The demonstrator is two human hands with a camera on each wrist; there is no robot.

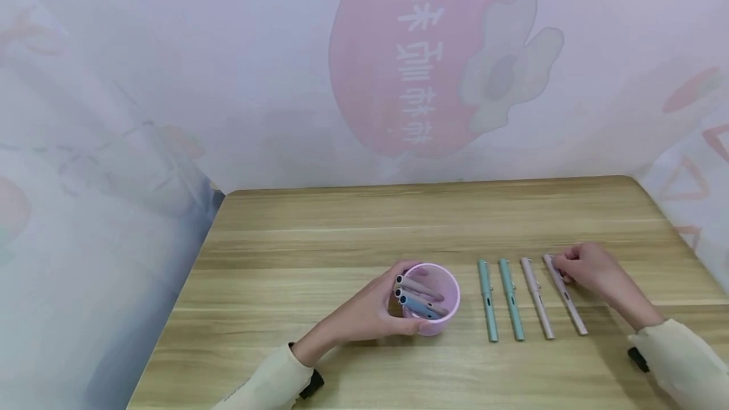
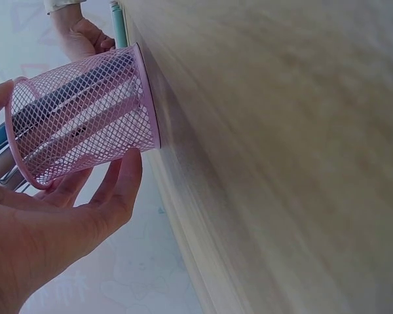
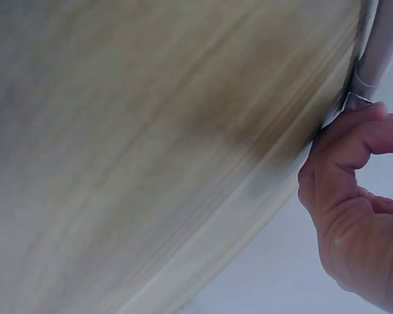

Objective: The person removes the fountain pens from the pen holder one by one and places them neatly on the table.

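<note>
Gripping the pink mesh pen cup [image 1: 435, 309] on the wooden table [image 1: 342, 233], the left hand [image 1: 370, 312] steadies it; beside the cup, the right hand [image 1: 586, 271] pinches the outermost pink pen [image 1: 572, 309].

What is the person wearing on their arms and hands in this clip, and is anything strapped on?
Both arms wear long cream-coloured sleeves, the left sleeve and the right sleeve, each ending at the wrist. A small black device sits at each cuff: one under the left wrist, one at the right wrist. The left hand and right hand are bare: no gloves, and no rings or markings visible.
</note>
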